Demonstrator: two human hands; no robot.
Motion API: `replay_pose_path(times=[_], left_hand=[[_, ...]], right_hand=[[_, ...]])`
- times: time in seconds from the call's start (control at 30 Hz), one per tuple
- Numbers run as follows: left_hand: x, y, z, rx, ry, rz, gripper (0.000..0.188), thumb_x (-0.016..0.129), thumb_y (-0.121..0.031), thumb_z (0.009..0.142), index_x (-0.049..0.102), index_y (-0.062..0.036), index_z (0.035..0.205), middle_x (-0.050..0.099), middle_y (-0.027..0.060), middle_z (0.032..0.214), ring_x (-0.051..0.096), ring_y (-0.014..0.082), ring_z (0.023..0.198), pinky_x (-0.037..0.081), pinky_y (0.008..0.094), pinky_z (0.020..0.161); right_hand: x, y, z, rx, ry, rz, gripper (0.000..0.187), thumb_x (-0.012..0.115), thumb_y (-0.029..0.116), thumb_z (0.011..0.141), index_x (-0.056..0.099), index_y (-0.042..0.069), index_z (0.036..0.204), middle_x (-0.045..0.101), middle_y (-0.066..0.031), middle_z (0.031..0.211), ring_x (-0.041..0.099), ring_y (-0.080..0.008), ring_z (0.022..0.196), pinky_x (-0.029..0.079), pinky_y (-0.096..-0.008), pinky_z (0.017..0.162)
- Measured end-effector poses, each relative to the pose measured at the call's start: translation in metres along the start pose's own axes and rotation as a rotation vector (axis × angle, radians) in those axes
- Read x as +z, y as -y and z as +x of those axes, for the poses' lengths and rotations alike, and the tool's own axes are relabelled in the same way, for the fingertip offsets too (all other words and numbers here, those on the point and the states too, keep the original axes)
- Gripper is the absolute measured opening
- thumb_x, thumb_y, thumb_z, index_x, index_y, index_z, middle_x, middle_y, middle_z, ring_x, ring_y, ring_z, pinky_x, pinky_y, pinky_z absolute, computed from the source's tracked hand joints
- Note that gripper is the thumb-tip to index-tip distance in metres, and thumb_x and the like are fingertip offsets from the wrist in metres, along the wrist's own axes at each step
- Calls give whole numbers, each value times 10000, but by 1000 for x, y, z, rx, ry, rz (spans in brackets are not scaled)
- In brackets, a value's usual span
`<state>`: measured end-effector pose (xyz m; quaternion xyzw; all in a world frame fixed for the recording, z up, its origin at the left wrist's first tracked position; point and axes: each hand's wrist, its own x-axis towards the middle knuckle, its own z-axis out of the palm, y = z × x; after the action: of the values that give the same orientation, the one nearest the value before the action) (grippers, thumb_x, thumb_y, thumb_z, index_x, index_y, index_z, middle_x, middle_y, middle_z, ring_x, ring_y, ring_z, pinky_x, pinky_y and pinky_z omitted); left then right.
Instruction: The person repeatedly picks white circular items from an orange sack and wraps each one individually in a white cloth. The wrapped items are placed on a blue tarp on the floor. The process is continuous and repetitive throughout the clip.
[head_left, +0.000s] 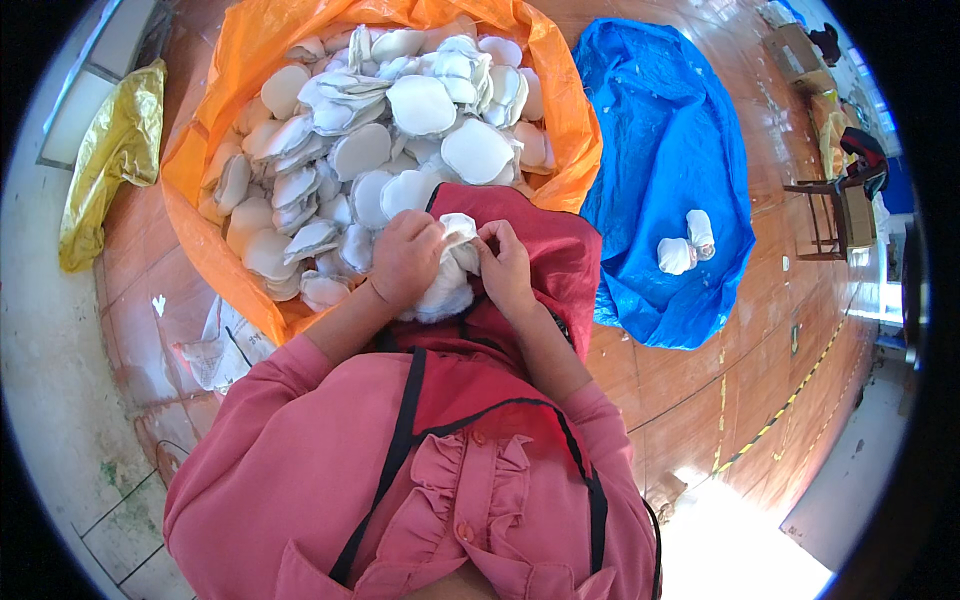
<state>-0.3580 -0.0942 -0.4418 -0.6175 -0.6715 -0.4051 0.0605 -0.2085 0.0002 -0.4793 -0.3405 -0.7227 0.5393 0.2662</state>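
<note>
Over my lap, my left hand [408,260] and my right hand [506,268] pinch the upper edge of a white, soft cloth piece [457,262] from either side. The piece is bunched, and its lower end looks fluffy; its exact kind cannot be told. Just beyond my hands, an orange sack [190,190] with its mouth spread wide holds a heap of flat, rounded white padded pieces [422,106]. To the right, two bunched white pieces [677,256] rest together on a blue plastic sheet or sack [655,150].
A red apron [540,235] covers my lap. A yellow sack [115,150] hangs over the ledge at far left, and a white printed bag [228,345] lies by the orange sack. A wooden chair [826,215] and cardboard boxes [793,52] stand at far right on the tiled floor.
</note>
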Motion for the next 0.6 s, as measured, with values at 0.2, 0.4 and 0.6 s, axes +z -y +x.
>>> replay_pose_path(times=[0.2, 0.4, 0.6], left_hand=[[0, 11, -5, -135, 116, 85, 133, 692, -73, 768, 604, -59, 867, 569, 102, 820, 591, 320, 768, 480, 425, 658], [-4, 4, 3, 44, -117, 163, 236, 709, -159, 781, 634, -66, 985, 616, 87, 941, 613, 279, 837, 490, 406, 719], [-18, -28, 8, 115, 285, 46, 462, 779, -315, 716, 647, -74, 1088, 616, 71, 996, 607, 265, 894, 459, 408, 795]], right_hand=[[-18, -3, 3, -143, 168, -128, 159, 630, 47, 894, 498, 9, 974, 599, -165, 860, 608, -337, 817, 490, -392, 744], [-25, 12, 7, 69, 154, 34, 143, 637, 45, 897, 517, 13, 969, 594, -151, 829, 599, -259, 737, 494, -359, 693], [-5, -13, 3, 53, 25, -58, 120, 598, 114, 934, 558, 12, 980, 624, -179, 793, 631, -294, 728, 499, -384, 676]])
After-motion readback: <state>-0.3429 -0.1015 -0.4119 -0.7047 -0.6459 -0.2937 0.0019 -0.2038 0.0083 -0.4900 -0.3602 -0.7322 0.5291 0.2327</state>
